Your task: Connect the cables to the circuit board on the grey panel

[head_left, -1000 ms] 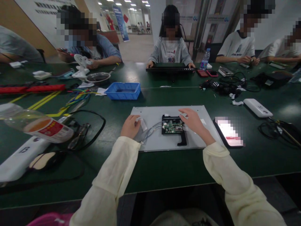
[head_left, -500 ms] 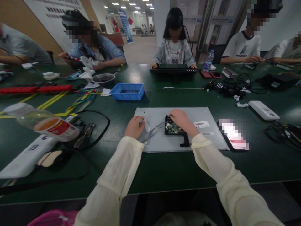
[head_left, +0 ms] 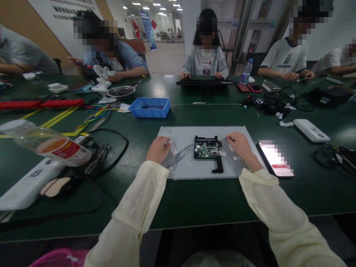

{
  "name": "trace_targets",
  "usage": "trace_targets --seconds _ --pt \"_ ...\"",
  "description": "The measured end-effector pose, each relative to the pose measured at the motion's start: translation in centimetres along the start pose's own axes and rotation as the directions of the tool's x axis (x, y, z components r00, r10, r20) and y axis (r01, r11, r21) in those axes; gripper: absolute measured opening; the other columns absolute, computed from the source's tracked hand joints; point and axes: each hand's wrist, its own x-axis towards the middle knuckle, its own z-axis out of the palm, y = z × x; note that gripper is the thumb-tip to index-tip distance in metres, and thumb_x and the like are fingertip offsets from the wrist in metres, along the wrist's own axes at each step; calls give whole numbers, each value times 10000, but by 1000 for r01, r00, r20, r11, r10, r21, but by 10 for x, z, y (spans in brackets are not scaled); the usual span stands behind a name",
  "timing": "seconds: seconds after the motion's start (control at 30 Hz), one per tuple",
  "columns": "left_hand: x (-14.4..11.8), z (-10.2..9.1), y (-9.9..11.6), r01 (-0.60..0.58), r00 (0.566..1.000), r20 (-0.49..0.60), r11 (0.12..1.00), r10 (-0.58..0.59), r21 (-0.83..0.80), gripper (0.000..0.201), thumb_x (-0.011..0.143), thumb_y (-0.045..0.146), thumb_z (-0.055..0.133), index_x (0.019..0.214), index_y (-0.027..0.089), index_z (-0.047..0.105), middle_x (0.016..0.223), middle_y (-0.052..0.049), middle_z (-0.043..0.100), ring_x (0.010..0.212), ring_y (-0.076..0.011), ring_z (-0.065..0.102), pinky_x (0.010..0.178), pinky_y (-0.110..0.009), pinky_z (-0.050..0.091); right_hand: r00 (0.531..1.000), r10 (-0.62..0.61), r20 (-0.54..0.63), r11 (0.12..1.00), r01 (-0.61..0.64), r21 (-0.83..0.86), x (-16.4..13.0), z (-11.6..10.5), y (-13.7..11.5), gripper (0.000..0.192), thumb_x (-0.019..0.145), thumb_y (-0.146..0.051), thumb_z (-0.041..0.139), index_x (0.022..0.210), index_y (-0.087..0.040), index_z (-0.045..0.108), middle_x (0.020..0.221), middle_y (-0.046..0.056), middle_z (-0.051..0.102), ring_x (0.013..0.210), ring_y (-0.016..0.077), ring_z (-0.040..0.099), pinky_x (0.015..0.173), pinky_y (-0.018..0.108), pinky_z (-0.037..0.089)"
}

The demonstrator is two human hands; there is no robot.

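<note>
One smooth grey rectangular panel (head_left: 191, 171) | green circuit board (head_left: 205, 150) | left hand (head_left: 157, 150) curled, right hand (head_left: 242, 147) bent; both grips unclear

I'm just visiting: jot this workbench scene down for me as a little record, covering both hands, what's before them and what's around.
Left hand: at the grey panel's left edge, beside a white tag
Right hand: over the panel's right part, fingertips together; whether they hold anything is unclear
Circuit board: green, in a black bracket on the panel
Cables: grey, running left from the board
Right of panel: smartphone, screen lit
Beyond panel: blue plastic tray
</note>
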Motion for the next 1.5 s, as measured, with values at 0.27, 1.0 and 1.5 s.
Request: trace_targets --seconds 0.27,1.0,1.5 --pt "-5 -3 7 12 999 -43 1000 -13 -10 295 855 243 453 1098 175 604 1141 -83 573 1021 -229 572 954 -376 447 997 -4 -83 983 19 180 -3 14 5 200 811 -206 514 862 -197 707 934 57 708 883 199 626 831 343 482" --pt "11 45 106 -141 985 54 949 163 -283 431 894 324 474 1283 140 459 1345 -117 490 1273 -210 443 1115 -368 334 996 10 -89 983 6 181 -3 13 2 225 801 -171 499 857 -188 716 957 59 704 901 191 625 877 343 468" --pt "6 41 115 -118 978 154 982 141 -150 378 943 335 353 1209 151 548 1363 -132 484 1248 -255 478 1066 -418 380 997 -20 -74 996 27 88 -5 9 -6 249 843 -197 488 944 -193 716 967 74 689 906 207 611 849 348 468"
